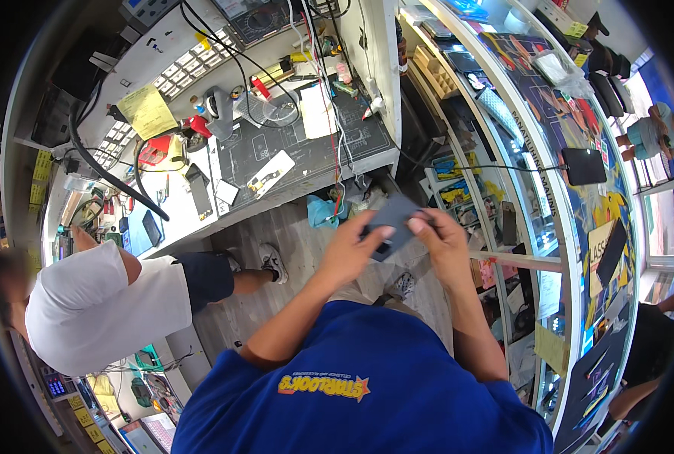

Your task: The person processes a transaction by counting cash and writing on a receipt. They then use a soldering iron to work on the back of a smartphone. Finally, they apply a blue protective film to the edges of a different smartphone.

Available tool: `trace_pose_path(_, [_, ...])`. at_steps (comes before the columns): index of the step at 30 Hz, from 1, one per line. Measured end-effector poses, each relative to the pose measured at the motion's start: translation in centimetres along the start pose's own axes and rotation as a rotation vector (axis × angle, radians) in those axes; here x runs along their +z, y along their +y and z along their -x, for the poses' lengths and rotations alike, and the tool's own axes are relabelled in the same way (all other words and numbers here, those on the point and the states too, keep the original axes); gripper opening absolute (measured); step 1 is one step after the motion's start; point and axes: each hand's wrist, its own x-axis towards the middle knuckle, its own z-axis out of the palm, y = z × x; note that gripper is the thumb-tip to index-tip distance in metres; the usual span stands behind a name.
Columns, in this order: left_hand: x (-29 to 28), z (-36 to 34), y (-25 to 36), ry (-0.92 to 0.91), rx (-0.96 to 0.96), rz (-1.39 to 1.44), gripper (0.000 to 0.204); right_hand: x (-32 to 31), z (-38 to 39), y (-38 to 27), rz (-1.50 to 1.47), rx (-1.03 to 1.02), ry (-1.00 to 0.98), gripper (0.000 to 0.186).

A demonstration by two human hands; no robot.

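Between my hands is a smartphone (396, 219), a flat dark blue-grey slab held in the air in front of my body. My left hand (347, 253) grips its left side, thumb on the upper face and fingers curled behind. At the right edge my right hand (443, 246) pinches it near the top corner. A darker patch shows beside my left thumb; what it is I cannot make out. Both hands are apart from the bench and the glass counter.
Ahead is a workbench with a dark mat (276, 163), loose tools, cables and a yellow note (147, 110). A glass display counter (533, 151) runs along my right, with a black phone (583, 166) on top. A person in a white shirt (106, 310) sits close at left.
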Motion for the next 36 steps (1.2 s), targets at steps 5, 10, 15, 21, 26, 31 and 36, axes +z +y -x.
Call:
trace_pose_path(5, [-5.7, 2.1, -6.0, 0.472, -0.081, 0.168, 0.043, 2.2, -13.3, 6.3, -0.176, 0.290, -0.174, 0.053])
trace_pose_path(10, [-9.9, 0.1, -7.5, 0.411, -0.121, 0.338, 0.051, 1.4, -32.9, 16.8, -0.170, 0.197, 0.460, 0.037])
trace_pose_path(15, [-13.5, 0.0, -15.1, 0.433, -0.342, 0.499, 0.055, 7.7, -39.6, 18.0, 0.129, 0.141, 0.705, 0.046])
trace_pose_path(21, [-12.9, -4.5, -19.2, 0.269, -0.273, 0.647, 0.047, 6.5, -32.4, 14.2, 0.489, 0.053, 0.582, 0.042])
trace_pose_path(26, [-14.0, -9.2, -12.1, 0.199, -0.129, 0.462, 0.057, 2.2, -28.5, 13.0, 0.753, 0.071, 0.333, 0.045])
trace_pose_path(31, [-11.2, -12.1, -4.7, 0.123, 0.268, 0.674, 0.039, 0.9, -26.3, 7.7, 1.047, 0.083, 0.324, 0.046])
trace_pose_path(36, [-11.2, -9.8, -4.4, 0.157, 0.326, 0.769, 0.036, -0.2, -24.8, 7.7, 1.069, 0.187, 0.007, 0.046])
